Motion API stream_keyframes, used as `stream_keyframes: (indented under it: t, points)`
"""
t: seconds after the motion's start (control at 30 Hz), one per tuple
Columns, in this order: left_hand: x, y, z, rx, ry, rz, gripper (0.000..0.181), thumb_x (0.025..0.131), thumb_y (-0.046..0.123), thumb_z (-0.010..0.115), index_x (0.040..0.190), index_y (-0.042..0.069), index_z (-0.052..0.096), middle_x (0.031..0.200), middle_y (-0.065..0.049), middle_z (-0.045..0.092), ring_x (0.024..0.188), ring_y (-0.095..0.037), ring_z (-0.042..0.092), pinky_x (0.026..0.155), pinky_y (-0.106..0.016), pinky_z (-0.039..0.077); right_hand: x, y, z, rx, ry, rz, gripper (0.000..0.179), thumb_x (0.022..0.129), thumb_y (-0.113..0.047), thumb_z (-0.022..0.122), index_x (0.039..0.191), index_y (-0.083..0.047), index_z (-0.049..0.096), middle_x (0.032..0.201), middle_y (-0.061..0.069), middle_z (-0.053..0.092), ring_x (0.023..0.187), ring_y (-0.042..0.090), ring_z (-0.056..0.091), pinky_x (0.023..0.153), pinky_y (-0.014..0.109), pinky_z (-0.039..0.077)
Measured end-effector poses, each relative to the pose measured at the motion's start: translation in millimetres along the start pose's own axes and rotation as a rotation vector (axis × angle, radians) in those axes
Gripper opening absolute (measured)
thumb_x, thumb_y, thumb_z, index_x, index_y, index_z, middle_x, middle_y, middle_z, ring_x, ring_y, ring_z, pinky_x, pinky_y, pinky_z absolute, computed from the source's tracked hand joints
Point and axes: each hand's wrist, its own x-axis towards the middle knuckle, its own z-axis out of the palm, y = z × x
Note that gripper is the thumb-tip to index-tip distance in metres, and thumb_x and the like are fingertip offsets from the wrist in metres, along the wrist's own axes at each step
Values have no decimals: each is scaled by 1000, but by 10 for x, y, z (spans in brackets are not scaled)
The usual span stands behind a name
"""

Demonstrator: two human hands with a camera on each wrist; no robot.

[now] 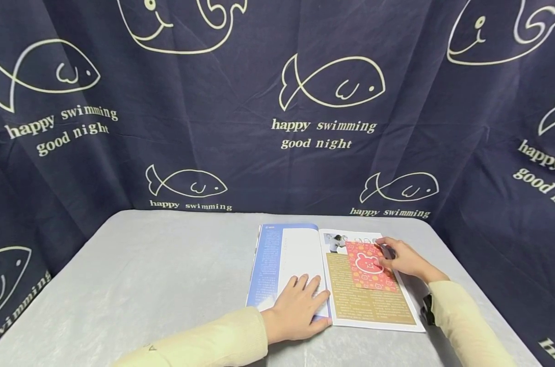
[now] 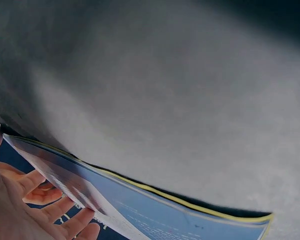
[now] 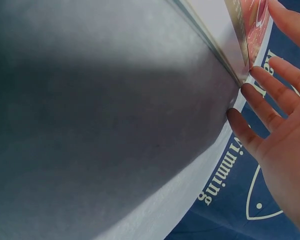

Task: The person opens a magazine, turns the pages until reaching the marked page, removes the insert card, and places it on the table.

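Observation:
An open magazine (image 1: 373,308) lies on the table, with a blue-and-white left page and a brown text block on the right page. On the right page is a flat red square card (image 1: 357,280) printed with a white-outlined bear face. My left hand (image 1: 296,308) rests spread over the lower left page, its thumb near the spine. My right hand (image 1: 407,260) touches the card's right side with thumb and fingertips. In the right wrist view its fingers (image 3: 270,107) stretch out fairly straight along the card's and magazine's edge.
The grey-white table (image 1: 144,275) extends to the left of the magazine. Behind and at both sides hangs a dark blue curtain (image 1: 249,153) with white fish drawings and lettering. A small black object (image 1: 427,309) sits at the right wrist.

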Motion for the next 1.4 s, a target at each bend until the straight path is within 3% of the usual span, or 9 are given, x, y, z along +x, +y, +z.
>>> stream_keyframes:
  t: [0.3, 1.4]
  points:
    - [-1, -1, -18, -12, -6, 1, 56, 91, 60, 25, 130, 25, 44, 136, -8, 43, 121, -29, 45, 96, -44, 35, -9, -25, -9, -34, 2, -32, 51, 72, -15, 71, 115, 5, 54, 110, 24, 59, 100, 39, 54, 85, 54, 41]
    - [0, -12, 40, 10, 23, 9, 57, 90, 61, 24, 129, 25, 44, 134, -9, 45, 119, -29, 47, 96, -46, 36, 91, -39, 34, -36, -24, 44, 56, 64, -8, 75, 115, 2, 56, 114, 25, 53, 105, 40, 44, 90, 58, 33]
